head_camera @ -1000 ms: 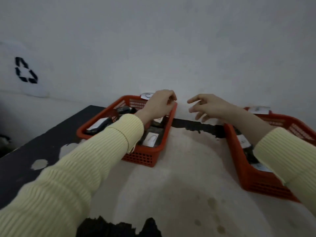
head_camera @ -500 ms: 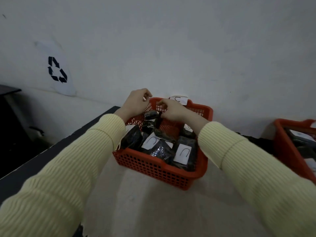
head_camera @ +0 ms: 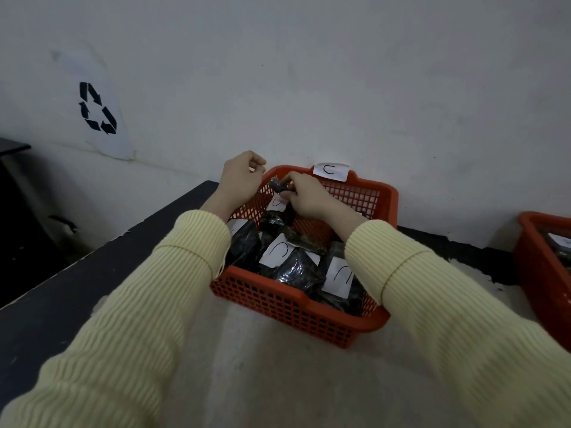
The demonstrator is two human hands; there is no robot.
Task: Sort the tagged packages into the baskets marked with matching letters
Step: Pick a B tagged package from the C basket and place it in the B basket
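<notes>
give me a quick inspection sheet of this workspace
surface: table with a pale worn top and a dark left edge
job's things: red basket with a C label on its far rim, holding dark packages with white tags; front tags read C; second red basket partly in view at the right
clutter: nothing seen
grippers: right hand pinches a small dark package over the basket's far end; left hand loosely curled beside it, seems empty
cables: nothing seen
surroundings: white wall with a recycling sign; dark furniture at far left
</notes>
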